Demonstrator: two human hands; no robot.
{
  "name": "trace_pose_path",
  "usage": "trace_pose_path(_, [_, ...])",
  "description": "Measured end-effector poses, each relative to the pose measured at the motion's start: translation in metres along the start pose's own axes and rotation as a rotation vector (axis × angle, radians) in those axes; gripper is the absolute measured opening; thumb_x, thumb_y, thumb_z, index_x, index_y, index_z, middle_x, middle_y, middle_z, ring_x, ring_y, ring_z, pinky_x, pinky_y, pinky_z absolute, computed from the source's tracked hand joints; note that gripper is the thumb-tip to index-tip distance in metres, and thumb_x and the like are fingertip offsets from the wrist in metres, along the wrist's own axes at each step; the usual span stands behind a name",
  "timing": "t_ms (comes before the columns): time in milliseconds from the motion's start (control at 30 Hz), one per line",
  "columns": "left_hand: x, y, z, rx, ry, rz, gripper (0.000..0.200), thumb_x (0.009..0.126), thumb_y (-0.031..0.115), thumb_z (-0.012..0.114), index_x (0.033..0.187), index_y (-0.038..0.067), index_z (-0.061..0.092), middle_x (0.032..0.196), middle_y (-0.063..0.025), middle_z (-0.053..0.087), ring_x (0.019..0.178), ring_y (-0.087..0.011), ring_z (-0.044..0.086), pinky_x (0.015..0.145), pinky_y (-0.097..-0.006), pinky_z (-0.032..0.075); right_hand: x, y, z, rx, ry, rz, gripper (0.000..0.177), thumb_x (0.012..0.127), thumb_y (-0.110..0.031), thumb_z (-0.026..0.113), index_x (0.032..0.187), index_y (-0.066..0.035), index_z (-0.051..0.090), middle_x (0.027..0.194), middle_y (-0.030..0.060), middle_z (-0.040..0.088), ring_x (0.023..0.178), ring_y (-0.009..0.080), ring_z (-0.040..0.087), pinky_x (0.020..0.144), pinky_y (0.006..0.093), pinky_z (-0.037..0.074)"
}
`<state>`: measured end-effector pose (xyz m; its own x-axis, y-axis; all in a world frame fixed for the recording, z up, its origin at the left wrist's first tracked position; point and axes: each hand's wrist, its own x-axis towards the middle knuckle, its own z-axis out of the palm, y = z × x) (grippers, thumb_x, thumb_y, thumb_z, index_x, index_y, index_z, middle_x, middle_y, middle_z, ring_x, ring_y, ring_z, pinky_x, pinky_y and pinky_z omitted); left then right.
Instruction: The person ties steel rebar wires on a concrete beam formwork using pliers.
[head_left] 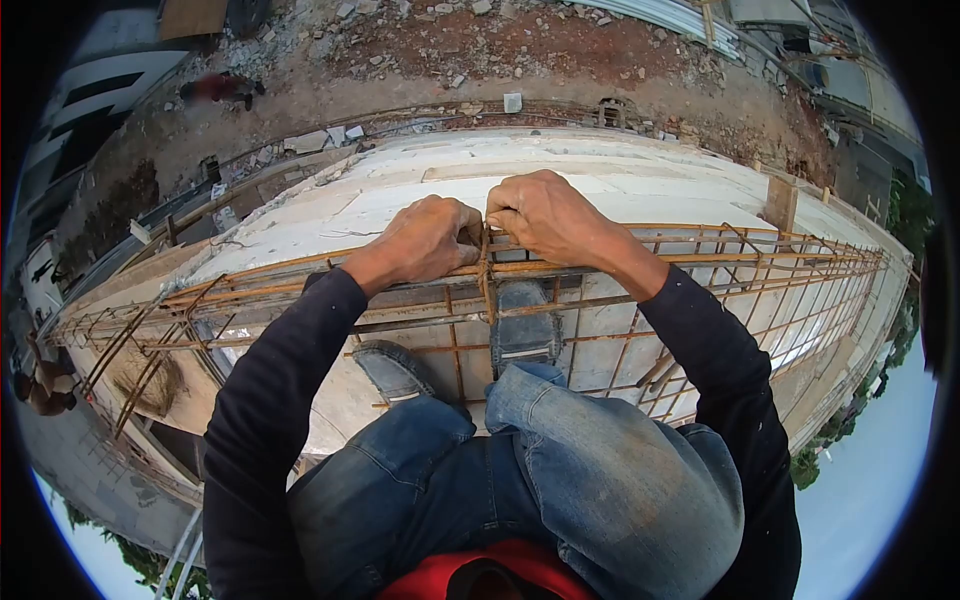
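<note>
My left hand point(432, 236) is closed at the upper edge of a rusty rebar cage point(540, 269), its fingertips beside an upright stirrup point(488, 285). On the other side of that stirrup, my right hand point(548, 214) is closed too, thumb and fingers pinched together almost touching the left. Whatever lies in the two pinches is hidden or too thin to name. Long horizontal bars pass under both wrists. My shoes, the left shoe point(392, 370) and the right shoe point(527, 322), stand within the bar grid just below my hands.
Pale boards point(620, 192) stretch beyond the cage, with a wooden post point(780, 204) to the right. Far below lies rubble-strewn ground point(560, 50). One person point(46, 386) is at the far left; another person point(222, 88) is down on the ground. Loose bars point(140, 375) stick out at left.
</note>
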<state>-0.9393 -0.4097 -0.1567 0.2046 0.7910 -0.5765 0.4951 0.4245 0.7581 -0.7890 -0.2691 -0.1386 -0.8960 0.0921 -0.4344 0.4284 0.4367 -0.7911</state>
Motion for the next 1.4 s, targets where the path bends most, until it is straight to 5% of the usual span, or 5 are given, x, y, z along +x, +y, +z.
trace_pose_path(367, [-0.012,0.01,-0.001,0.105,0.133,0.054,0.019,0.082,0.018,0.068,0.092,0.002,0.067,0.074,-0.021,0.065,0.072,-0.0401,0.063,0.065,-0.0469,0.05,-0.007,-0.005,-0.003,-0.081,-0.019,-0.075,0.015,0.087,-0.012,0.061,0.08,0.001,0.061,0.076,0.0177,0.06,0.068,0.0354,0.057,0.064,0.0453,0.044])
trace_pose_path(667, [-0.011,0.012,0.001,0.172,0.102,-0.013,0.026,0.079,0.012,0.069,0.102,0.002,0.071,0.087,-0.0203,0.07,0.078,-0.0364,0.067,0.071,-0.043,0.053,-0.015,-0.009,0.007,-0.195,0.023,-0.158,0.016,0.086,-0.01,0.059,0.075,-0.002,0.05,0.068,0.0138,0.053,0.064,0.0335,0.057,0.059,0.0444,0.044])
trace_pose_path(867, [-0.012,0.012,0.001,0.149,0.125,0.004,0.023,0.079,0.013,0.07,0.1,0.005,0.072,0.085,-0.0185,0.07,0.077,-0.0361,0.067,0.07,-0.043,0.052,-0.023,0.008,0.009,-0.207,-0.066,-0.142,0.012,0.085,-0.01,0.057,0.076,-0.003,0.052,0.067,0.0146,0.054,0.062,0.0361,0.057,0.06,0.0473,0.044])
trace_pose_path(1133, [-0.013,0.004,0.004,0.188,0.182,0.106,0.018,0.075,0.01,0.066,0.091,0.002,0.068,0.074,-0.02,0.066,0.074,-0.04,0.064,0.064,-0.0484,0.049,-0.005,-0.014,-0.017,-0.268,-0.4,-0.065,0.008,0.082,-0.01,0.058,0.082,-0.002,0.058,0.084,0.0147,0.058,0.086,0.0335,0.059,0.076,0.0448,0.046])
trace_pose_path(1400, [-0.015,0.006,0.004,0.119,0.258,0.143,0.023,0.072,0.011,0.063,0.093,0.004,0.068,0.076,-0.0229,0.066,0.077,-0.0413,0.065,0.068,-0.049,0.052,0.009,0.003,-0.006,-0.237,-0.439,-0.194,0.008,0.071,-0.004,0.062,0.079,-0.003,0.062,0.082,0.0149,0.059,0.087,0.0347,0.058,0.078,0.0437,0.048])
